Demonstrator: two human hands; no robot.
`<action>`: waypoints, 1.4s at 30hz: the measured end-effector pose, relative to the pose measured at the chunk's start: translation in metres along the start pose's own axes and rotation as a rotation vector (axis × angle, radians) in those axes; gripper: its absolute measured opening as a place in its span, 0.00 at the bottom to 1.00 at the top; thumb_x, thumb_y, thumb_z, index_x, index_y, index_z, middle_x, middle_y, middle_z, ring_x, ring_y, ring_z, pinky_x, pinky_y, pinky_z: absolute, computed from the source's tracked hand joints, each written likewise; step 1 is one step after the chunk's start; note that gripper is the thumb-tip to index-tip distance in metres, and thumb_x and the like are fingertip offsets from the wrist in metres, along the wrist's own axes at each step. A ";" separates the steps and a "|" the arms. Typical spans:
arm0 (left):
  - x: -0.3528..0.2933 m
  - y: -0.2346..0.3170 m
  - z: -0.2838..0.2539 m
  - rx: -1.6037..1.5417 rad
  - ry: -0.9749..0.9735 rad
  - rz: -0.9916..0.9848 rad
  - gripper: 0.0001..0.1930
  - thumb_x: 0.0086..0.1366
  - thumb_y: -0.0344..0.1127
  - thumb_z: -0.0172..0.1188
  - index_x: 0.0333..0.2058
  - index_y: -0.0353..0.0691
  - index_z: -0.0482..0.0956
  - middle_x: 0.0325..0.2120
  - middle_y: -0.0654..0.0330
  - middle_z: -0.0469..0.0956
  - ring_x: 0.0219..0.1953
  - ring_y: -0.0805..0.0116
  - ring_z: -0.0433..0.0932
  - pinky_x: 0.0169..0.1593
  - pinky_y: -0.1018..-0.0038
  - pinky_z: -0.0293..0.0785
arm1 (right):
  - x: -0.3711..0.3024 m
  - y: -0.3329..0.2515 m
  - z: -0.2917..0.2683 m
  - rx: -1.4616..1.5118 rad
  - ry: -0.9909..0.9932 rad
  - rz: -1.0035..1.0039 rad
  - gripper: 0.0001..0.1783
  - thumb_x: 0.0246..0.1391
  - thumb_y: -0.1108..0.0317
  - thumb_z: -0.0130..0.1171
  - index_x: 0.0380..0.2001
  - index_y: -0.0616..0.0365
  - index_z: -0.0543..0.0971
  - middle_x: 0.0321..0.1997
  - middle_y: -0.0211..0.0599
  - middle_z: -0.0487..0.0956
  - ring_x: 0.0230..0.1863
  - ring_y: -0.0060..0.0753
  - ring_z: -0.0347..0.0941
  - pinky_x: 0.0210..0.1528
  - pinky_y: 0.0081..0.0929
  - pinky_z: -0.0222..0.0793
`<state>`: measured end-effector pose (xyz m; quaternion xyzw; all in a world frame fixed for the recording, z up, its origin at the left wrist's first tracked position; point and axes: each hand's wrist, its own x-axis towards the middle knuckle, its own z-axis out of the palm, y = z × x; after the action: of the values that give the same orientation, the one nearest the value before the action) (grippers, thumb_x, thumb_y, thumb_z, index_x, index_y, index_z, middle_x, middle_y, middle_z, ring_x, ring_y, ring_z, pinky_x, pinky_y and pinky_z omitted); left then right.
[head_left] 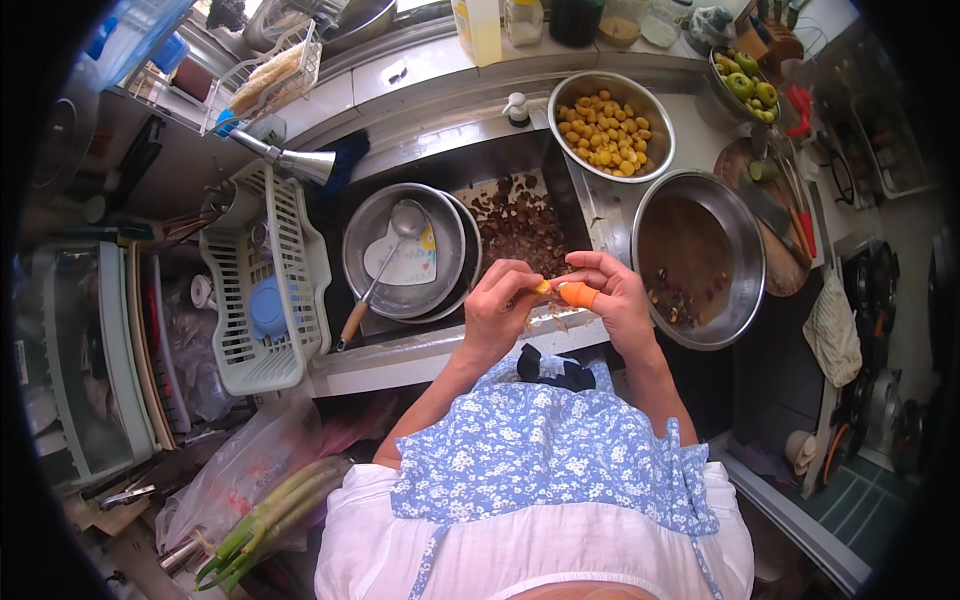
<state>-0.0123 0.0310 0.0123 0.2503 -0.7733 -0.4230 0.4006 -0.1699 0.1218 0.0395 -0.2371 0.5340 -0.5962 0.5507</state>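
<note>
My left hand (pixel 500 308) pinches a small yellow chestnut (pixel 542 287) over the front edge of the sink. My right hand (pixel 622 302) meets it from the other side, with an orange finger cover (pixel 578 294) on the thumb and the fingers curled round. Thumb and fingertips come together at the nut, partly hiding it. Behind the hands, a pile of brown chestnut shells (pixel 520 220) lies in the sink. To the right stands a large steel basin (pixel 757 255) of brownish water with several dark chestnuts in it. Yellow peeled chestnuts (pixel 605 132) fill a steel bowl (pixel 664 112) farther back.
Left in the sink, nested steel bowls (pixel 352 245) hold a ladle (pixel 408 220) and a heart-shaped dish (pixel 405 265). A white dish rack (pixel 312 290) stands beside them, near the faucet (pixel 300 163). At right lie a cutting board (pixel 735 165) and a cleaver (pixel 765 205). Green onions (pixel 270 520) sit low left.
</note>
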 end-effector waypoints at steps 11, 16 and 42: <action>0.008 -0.001 0.001 -0.045 -0.032 -0.063 0.10 0.47 0.18 0.65 0.30 0.34 0.78 0.30 0.58 0.77 0.31 0.65 0.79 0.31 0.75 0.77 | 0.004 -0.012 -0.004 0.026 -0.057 0.014 0.22 0.53 0.78 0.59 0.51 0.70 0.68 0.39 0.46 0.81 0.41 0.30 0.79 0.44 0.24 0.76; 0.011 -0.001 0.000 -0.010 -0.053 -0.032 0.10 0.47 0.19 0.66 0.30 0.35 0.78 0.30 0.58 0.78 0.31 0.66 0.80 0.32 0.75 0.77 | 0.006 -0.008 -0.003 -0.046 -0.017 -0.016 0.22 0.52 0.79 0.59 0.51 0.70 0.69 0.39 0.46 0.81 0.39 0.31 0.79 0.44 0.25 0.77; 0.008 -0.008 0.029 -0.826 -0.207 -0.582 0.09 0.52 0.16 0.63 0.34 0.30 0.78 0.31 0.59 0.77 0.32 0.73 0.80 0.35 0.78 0.80 | -0.006 0.009 -0.029 -0.066 0.128 -0.082 0.22 0.55 0.81 0.55 0.53 0.71 0.66 0.40 0.43 0.77 0.38 0.28 0.77 0.43 0.23 0.76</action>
<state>-0.0405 0.0340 -0.0009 0.2328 -0.4755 -0.8097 0.2531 -0.1900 0.1394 0.0235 -0.2383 0.5775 -0.6142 0.4821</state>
